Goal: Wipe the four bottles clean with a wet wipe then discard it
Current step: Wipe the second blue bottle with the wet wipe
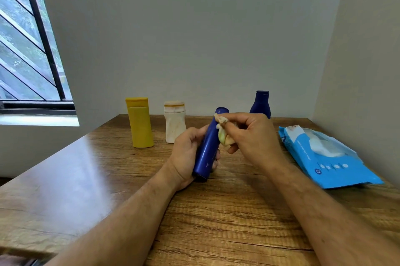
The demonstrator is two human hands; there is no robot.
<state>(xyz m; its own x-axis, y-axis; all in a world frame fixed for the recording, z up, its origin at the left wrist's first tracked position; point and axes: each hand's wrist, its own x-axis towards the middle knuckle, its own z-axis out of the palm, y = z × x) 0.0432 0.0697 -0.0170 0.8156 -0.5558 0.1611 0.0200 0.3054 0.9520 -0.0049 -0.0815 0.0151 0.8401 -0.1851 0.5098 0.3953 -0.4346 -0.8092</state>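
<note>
My left hand [187, 153] grips the lower part of a tall dark blue bottle [208, 146], held tilted above the wooden table [216, 211]. My right hand [251, 133] pinches a crumpled, yellowish-stained wet wipe [224, 136] against the bottle's upper right side. A yellow bottle [139, 123] and a stained white bottle [174, 122] stand upright at the back of the table. Behind my right hand stands a rounded dark blue bottle [260, 104], its lower part hidden.
A blue pack of wet wipes [324, 155] lies at the table's right side, its flap open and a white wipe showing. Walls close in behind and to the right. A barred window [28, 49] is at the left.
</note>
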